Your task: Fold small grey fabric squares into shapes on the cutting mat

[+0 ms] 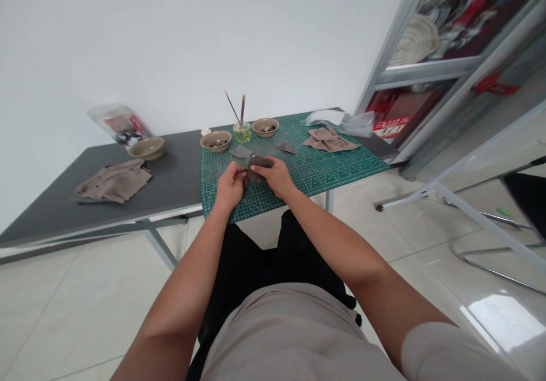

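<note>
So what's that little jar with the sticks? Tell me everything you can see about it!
The little jar looks like clear glass or plastic, short and wide, with yellowish green low inside; I can't tell if that's liquid. It stands upright on the green mat, between two bowls, the left one and the right one. One thin stick leans left out of its top, and a thicker dark stick or bundle stands nearly straight up. No hand touches it.
</note>
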Demonstrator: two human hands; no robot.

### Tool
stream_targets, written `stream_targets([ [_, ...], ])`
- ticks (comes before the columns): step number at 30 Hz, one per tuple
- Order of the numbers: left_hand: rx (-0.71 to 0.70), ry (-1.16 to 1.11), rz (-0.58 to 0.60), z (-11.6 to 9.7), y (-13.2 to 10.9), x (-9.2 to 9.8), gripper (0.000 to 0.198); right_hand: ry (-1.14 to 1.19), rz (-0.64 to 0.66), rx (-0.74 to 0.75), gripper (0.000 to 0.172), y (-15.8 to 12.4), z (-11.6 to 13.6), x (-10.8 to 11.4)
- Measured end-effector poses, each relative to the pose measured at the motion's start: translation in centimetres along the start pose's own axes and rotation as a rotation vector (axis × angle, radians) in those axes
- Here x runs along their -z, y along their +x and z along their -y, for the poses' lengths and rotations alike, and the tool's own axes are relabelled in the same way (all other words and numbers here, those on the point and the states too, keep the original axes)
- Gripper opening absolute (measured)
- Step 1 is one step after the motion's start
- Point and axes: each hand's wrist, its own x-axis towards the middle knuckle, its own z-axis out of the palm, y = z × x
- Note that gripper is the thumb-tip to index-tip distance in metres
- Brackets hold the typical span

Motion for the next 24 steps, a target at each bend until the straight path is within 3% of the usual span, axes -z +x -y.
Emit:
stream_targets([
  [3, 0.002, 0.01, -0.053, -0.3, 0.0, 0.1, 0.009, -0.149, -0.169, 0.102, 0.023, 0.5, 0.1, 0.1],
  [5, 0.034, -0.046, -0.171, -0.2, 0.1, 0.2, 0.012, -0.405, -0.179, 0.256, 0.022, 0.3, 0.6, 0.4],
  [8, 0.106, -0.157, -0.318, 0.1, 0.5, 0.4, 0.023, -0.877, 0.054, 0.454, 0.029, -1.0, 1.4, 0.9],
  [11, 0.145, -0.225, -0.347, 0.3, 0.6, 0.4, 0.02, -1.156, 0.293, 0.465, 0.038, -2.6, 1.5, 1.1],
  [15, 0.148, -0.279, -0.259, 0.1, 0.4, 0.0, 0.02, -1.15, 0.264, 0.443, 0.055, -3.1, 1.4, 0.9],
  [19, 0.087, -0.221, -0.079, -0.3, 0.2, 0.0, 0.018, -0.935, 0.264, 0.468, 0.046, -1.9, 1.3, 0.7],
  [24, 0.009, 0.11, 0.023, -0.4, 0.2, 0.2, 0.018, -0.908, 0.22, 0.395, 0.028, -1.0, 0.9, 1.0],
])
